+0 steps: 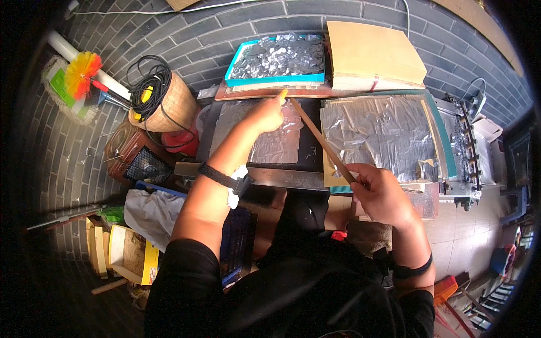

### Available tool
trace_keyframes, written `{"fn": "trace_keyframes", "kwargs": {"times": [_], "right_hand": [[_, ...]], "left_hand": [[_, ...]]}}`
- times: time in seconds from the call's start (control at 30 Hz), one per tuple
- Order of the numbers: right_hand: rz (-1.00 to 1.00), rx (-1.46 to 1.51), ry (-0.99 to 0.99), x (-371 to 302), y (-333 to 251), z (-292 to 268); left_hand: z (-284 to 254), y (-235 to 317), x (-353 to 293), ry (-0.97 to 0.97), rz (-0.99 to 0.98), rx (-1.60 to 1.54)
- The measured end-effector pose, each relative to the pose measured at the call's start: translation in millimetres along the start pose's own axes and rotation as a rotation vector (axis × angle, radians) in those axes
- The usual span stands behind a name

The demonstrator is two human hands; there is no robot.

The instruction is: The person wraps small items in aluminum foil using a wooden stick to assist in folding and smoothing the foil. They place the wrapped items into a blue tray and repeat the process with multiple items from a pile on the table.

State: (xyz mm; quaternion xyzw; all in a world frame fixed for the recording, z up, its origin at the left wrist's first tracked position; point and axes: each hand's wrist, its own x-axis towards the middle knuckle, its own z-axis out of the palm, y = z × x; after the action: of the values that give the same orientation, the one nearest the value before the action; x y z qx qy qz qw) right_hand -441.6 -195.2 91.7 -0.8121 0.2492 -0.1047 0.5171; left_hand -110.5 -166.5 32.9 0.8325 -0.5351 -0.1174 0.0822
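Note:
My right hand [383, 194] is closed round the near end of a thin wooden stick [324, 141]. The stick slants away to the left, its far tip close to my left hand [267, 115]. A yellow cover sits on my left index finger, which stretches toward the back board; my other left fingers are curled and partly hidden. Beneath this hand lies a greyish sheet [276, 147] patched with silvery foil, on a dark surface. To the right, a large wrinkled foil sheet [377, 138] rests on brown paper. Behind stands a turquoise tray [276, 80] heaped with loose foil pieces.
A stack of tan paper [375, 55] stands at the back right, against a grey brick wall. A teal mat [441, 135] shows under the foil sheet. A woven basket [169, 104] with coiled black cable stands left. Metal machinery [465, 152] is at the right.

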Motion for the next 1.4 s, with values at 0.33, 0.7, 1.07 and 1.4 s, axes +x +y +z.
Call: {"fn": "trace_keyframes", "kwargs": {"times": [0.33,0.7,1.07,1.4], "right_hand": [[-0.068,-0.13,-0.022,3,-7,-4],[-0.058,-0.126,0.041,6,5,-4],[-0.056,-0.097,0.114,-19,-3,-15],[0.086,0.325,0.511,-77,12,-56]], "left_hand": [[1,-61,-4,0.11,-0.043,0.19],[1,-44,-5,0.056,-0.146,0.142],[33,-46,43,-0.097,-0.166,-1.757],[9,-34,11,0.021,-0.247,-1.33]]}}
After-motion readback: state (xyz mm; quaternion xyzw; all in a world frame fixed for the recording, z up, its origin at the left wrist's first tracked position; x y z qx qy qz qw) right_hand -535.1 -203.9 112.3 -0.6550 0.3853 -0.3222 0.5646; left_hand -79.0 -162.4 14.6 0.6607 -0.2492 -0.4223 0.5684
